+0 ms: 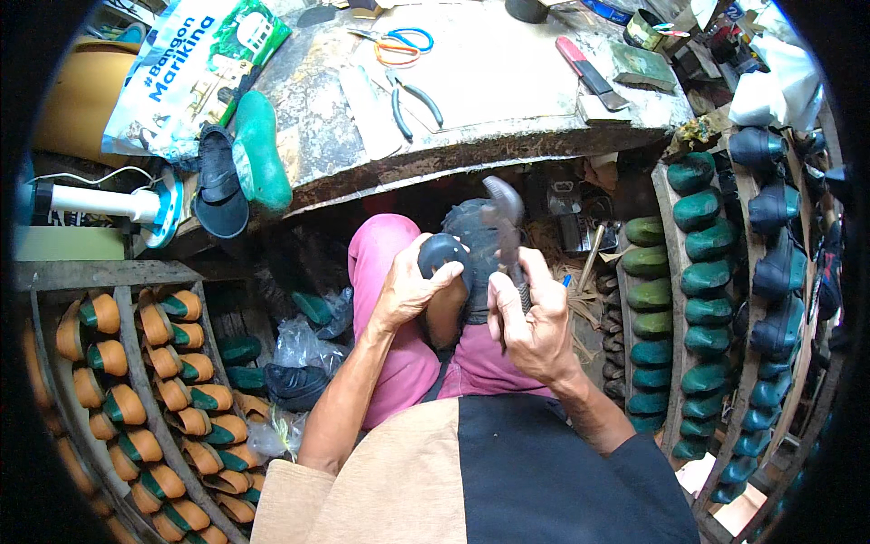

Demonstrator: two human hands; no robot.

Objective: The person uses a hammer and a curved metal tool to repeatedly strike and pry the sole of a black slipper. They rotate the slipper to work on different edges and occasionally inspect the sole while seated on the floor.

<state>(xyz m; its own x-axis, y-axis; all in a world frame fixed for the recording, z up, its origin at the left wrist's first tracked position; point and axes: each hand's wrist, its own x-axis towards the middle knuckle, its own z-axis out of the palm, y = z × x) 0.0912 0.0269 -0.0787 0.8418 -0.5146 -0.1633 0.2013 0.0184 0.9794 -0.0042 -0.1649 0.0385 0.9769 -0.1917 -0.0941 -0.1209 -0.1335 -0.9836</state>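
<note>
Between my knees, my left hand (403, 288) is closed round a black shoe (441, 248), its rounded end turned up toward me. A small pale dot shows on the dark surface, and my thumb lies across its near edge. The rest of the shoe is hidden by my hand and legs. To the right, my right hand (536, 319) grips a hammer (507, 234) by its handle. The hammer's metal head is raised above the knee, apart from the shoe and slightly blurred.
A worn workbench (313, 195) ahead holds scissors (399, 43), pliers (415, 102), a red-handled knife (589, 72), a black sandal (219, 186) and a green shoe last (260, 152). Racks of tan shoes (127, 403) stand left; racks of green lasts (707, 290) stand right.
</note>
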